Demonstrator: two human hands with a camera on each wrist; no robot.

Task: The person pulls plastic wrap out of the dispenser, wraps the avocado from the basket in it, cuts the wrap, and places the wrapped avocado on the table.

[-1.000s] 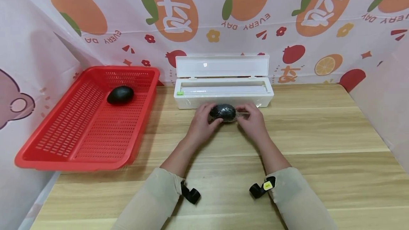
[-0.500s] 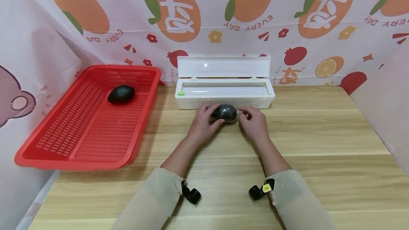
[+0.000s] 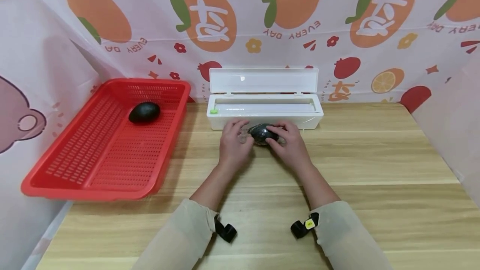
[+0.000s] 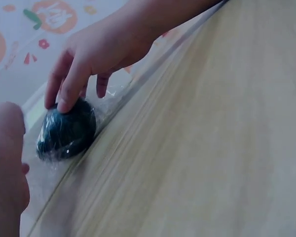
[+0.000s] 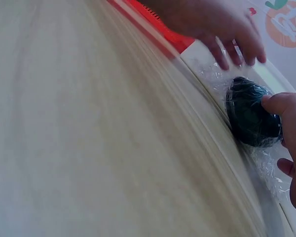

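A fruit-print cloth [image 3: 243, 16] hangs behind the wooden tabletop [image 3: 375, 157]. From where I stand, the person's right hand [image 3: 291, 146] has its fingers curled over a dark fruit [image 3: 259, 134] in clear plastic wrap [image 5: 217, 76], just in front of a long white box [image 3: 221, 123] with its lid raised. The left hand [image 3: 233, 145] is at the fruit's left end, fingers loosely spread above the wrap; whether they touch it, I can't tell. Off left, a red basket [image 3: 120, 161] holds another dark fruit [image 3: 144, 112] at its far end.

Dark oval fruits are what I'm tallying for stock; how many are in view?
2. One bare fruit lies in the red basket; one wrapped fruit is held by the right hand, before the white box.
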